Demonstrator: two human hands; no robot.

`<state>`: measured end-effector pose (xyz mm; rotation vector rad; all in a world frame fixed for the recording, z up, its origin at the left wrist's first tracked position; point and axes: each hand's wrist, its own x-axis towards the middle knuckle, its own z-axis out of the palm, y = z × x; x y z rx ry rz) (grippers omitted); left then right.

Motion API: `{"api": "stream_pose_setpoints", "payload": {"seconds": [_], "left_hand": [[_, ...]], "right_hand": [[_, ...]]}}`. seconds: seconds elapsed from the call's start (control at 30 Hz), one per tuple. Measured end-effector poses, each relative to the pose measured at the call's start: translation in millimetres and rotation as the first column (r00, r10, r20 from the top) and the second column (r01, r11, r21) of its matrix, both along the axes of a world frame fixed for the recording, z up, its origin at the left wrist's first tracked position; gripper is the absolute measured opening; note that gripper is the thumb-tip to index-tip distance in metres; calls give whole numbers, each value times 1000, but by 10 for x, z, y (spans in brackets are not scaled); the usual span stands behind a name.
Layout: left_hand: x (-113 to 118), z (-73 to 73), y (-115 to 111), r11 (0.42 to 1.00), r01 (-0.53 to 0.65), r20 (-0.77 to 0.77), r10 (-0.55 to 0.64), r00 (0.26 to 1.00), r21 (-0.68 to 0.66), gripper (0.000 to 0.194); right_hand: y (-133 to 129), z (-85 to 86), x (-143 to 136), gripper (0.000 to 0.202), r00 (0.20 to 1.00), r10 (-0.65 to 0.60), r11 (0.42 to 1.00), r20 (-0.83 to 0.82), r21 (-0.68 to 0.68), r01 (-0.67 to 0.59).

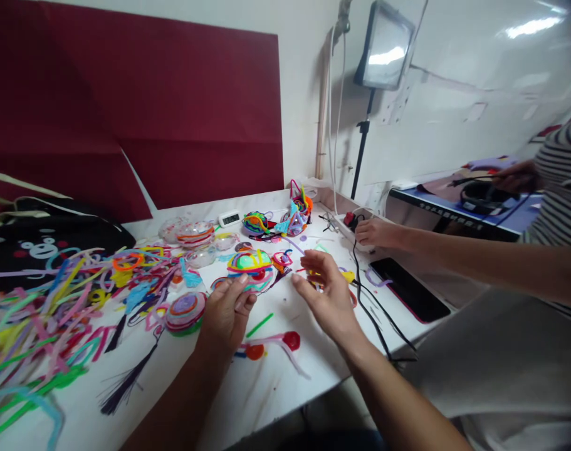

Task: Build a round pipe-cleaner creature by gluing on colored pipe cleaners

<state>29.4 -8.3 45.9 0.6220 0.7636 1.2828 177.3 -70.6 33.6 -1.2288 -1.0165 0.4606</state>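
Note:
My left hand (229,307) is closed, its thumb and fingers gripping the near edge of a clear ball wrapped with colourful pipe cleaners (250,262). To the right of the ball, my right hand (330,294) is raised with fingers apart and nothing in it. A second rounded piece (185,311), coiled in purple, orange and pink, lies just left of my left hand. Below the hands are a green pipe cleaner piece (259,325), a red button-like disc (291,340) and an orange disc (254,352).
Loose pipe cleaners (41,319) heap on the left beside a black bag (54,232). A dark tassel (128,385) lies nearer. At right are a phone (410,289), black cables (372,322) and a co-worker's hand (374,232) at a power strip. A lamp (386,47) stands behind.

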Motion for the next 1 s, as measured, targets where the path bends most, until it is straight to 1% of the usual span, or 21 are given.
{"api": "stream_pose_setpoints", "payload": {"seconds": [0.07,0.13,0.23,0.3,0.33,0.47,0.53,0.6,0.67,0.73,0.83,0.9,1.0], "left_hand": [[5,1,6,1000,-11,-9,11,1000,-9,34],[14,8,10,999,-22,-17,22,1000,-27,32],[29,16,16,998,-28,-29,26,999,-52,31],[36,12,24,997,-32,-41,30,999,-63,32],[37,8,30,997,-35,-49,31,998,-66,33],[33,-16,55,995,-49,-82,42,996,-86,33],[26,-24,68,995,-50,-86,42,995,-87,35],[19,-28,80,996,-47,-83,40,996,-77,37],[15,-28,91,996,-54,-79,48,996,-77,37],[13,-24,96,993,-76,-79,69,994,-89,36],[14,-14,92,989,-96,-92,86,992,-111,35],[14,-5,85,989,-91,-98,80,992,-116,34],[12,3,79,990,-89,-90,80,993,-108,35]], "right_hand": [[-152,-69,243,25,991,-13,998,133,-53,20],[-288,-156,451,15,948,-32,990,316,-123,75],[-420,-272,644,15,797,-4,961,604,-217,169],[-450,-316,691,19,700,19,938,714,-255,234],[-451,-326,694,20,669,31,927,743,-271,259],[-397,-296,650,22,614,108,902,782,-337,271],[-348,-263,640,24,554,158,882,817,-369,293],[-296,-234,655,25,477,225,845,850,-414,338],[-254,-206,679,25,433,288,813,854,-457,360],[-229,-177,683,23,447,316,799,837,-488,350],[-207,-141,616,17,489,361,789,794,-540,293],[-184,-132,544,21,485,402,773,776,-572,274],[-135,-130,480,28,482,420,747,769,-594,297]]}}
